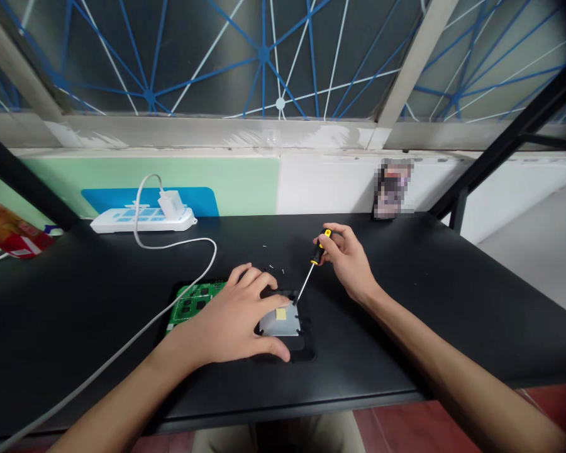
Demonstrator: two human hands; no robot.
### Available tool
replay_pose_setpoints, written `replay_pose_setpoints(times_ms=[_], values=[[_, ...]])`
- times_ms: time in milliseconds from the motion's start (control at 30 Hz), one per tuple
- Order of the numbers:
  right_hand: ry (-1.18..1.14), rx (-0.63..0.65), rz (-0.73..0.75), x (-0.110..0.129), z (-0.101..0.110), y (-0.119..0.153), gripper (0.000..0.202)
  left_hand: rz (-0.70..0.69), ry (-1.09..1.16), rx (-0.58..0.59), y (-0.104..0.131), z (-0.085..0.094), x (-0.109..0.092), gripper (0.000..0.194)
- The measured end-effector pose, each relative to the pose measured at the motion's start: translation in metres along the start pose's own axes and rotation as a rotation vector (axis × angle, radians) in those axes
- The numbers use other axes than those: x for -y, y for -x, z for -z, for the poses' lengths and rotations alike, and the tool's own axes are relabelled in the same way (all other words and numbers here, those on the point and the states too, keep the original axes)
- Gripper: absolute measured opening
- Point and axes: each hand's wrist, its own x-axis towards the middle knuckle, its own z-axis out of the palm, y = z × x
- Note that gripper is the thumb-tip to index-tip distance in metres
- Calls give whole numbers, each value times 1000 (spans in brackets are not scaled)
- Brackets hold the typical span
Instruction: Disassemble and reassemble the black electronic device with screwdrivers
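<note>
A black device casing (306, 346) lies on the black table, with a green circuit board (195, 302) at its left and a silver metal plate (287, 324) bearing a yellowish square at its right. My left hand (238, 314) rests across the casing, fingers spread, covering its middle. In my right hand (346, 255) is a yellow and black screwdriver (321, 246), tilted, its tip at the upper right corner of the metal plate. Several tiny screws (271, 267) lie on the table just beyond the casing.
A white power strip (122, 220) with a plugged-in charger (171, 205) stands at the back left. Its white cable (136, 336) runs over the table towards the front left. A red and orange packet (16, 233) lies far left. A blurred upright object (392, 189) leans on the wall.
</note>
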Motion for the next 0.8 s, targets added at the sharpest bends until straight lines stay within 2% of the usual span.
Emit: replay_pose_setpoints(times_ms=[333, 800], values=[[30, 5, 10, -2, 0, -1, 41, -32, -12, -24, 1, -1, -1, 64], [26, -2, 1, 2, 0, 0, 40, -28, -9, 17, -1, -1, -4, 64]])
